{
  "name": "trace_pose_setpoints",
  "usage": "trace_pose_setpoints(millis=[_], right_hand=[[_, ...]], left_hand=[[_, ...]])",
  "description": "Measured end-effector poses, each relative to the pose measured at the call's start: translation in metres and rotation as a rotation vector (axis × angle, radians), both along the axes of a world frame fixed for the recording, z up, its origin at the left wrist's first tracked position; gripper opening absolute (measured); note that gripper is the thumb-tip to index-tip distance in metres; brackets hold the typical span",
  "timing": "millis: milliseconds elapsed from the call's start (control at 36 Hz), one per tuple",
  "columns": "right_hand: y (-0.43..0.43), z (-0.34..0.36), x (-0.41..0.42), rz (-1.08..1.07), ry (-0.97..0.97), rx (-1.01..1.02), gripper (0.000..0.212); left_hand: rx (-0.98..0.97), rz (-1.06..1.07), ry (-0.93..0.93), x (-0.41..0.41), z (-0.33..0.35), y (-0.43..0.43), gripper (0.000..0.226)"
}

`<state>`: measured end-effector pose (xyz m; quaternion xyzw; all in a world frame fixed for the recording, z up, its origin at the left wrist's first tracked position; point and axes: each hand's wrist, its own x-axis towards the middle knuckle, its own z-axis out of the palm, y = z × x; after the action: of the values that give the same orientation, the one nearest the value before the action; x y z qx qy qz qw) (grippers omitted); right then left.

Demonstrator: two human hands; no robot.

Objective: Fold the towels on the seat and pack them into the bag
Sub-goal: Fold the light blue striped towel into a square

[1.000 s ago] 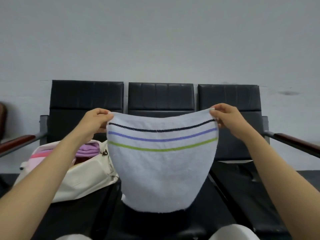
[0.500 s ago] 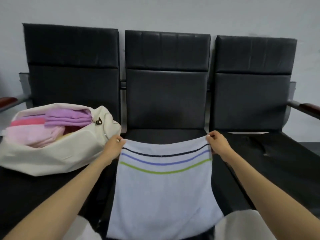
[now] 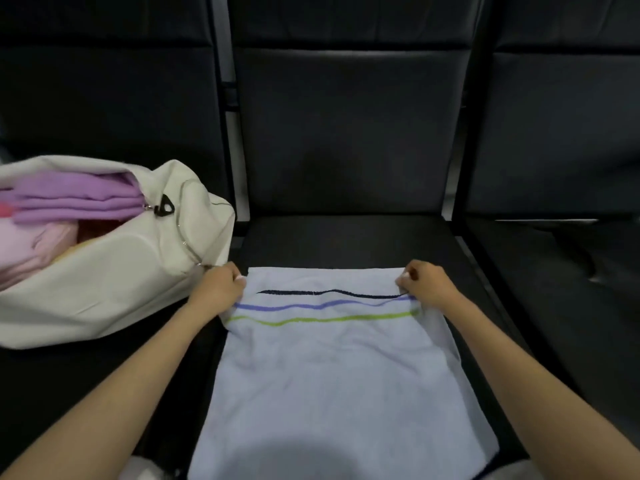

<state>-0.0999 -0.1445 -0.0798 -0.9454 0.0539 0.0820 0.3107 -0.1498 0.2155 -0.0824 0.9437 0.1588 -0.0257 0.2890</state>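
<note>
Now two hands [image 3: 220,289] [image 3: 427,284] on one striped towel [image 3: 329,368]

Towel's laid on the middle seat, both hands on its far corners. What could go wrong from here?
1. The striped towel ripples between the left hand and right hand, and its stripes run wavy; a fold made now could come out crooked.
2. The left hand sits right beside the bag corner and could nudge it.
3. The bag looks fairly full of folded towels, so this one may fit tightly.
</note>
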Motion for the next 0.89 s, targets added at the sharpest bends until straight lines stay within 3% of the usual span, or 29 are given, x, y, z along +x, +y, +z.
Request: trace_pose_setpoints(millis=[111, 250, 361, 500, 583, 778, 889], right_hand=[[-0.007, 0.002, 0.005, 0.015, -0.089, -0.046, 0.011], [-0.025, 0.023, 0.012, -0.024, -0.051, 0.095, 0.010], [-0.029, 0.017, 0.014, -0.054, -0.145, 0.008, 0.010], [-0.027, -0.016, 0.019, -0.036, -0.098, -0.106, 0.009], [-0.027, -0.019, 0.025, -0.027, -0.094, -0.081, 0.002], [-0.022, -0.019, 0.023, 0.012, -0.077, -0.093, 0.018], [-0.018, -0.015, 0.014, 0.050, -0.121, -0.157, 0.007]], left_hand=[[-0.030, 0.001, -0.190, 0.001, 0.007, -0.005, 0.010], [-0.409, 0.023, -0.208, 0.009, 0.019, -0.005, 0.011], [-0.305, 0.020, -0.211, 0.019, 0.011, -0.009, 0.011], [-0.123, -0.024, -0.140, 0.025, -0.011, -0.013, 0.010], [-0.115, -0.033, -0.117, 0.028, -0.011, -0.014, 0.015], [-0.128, -0.029, 0.016, 0.028, -0.007, -0.011, 0.019], [-0.123, -0.061, 0.015, 0.022, -0.003, -0.009, 0.018]])
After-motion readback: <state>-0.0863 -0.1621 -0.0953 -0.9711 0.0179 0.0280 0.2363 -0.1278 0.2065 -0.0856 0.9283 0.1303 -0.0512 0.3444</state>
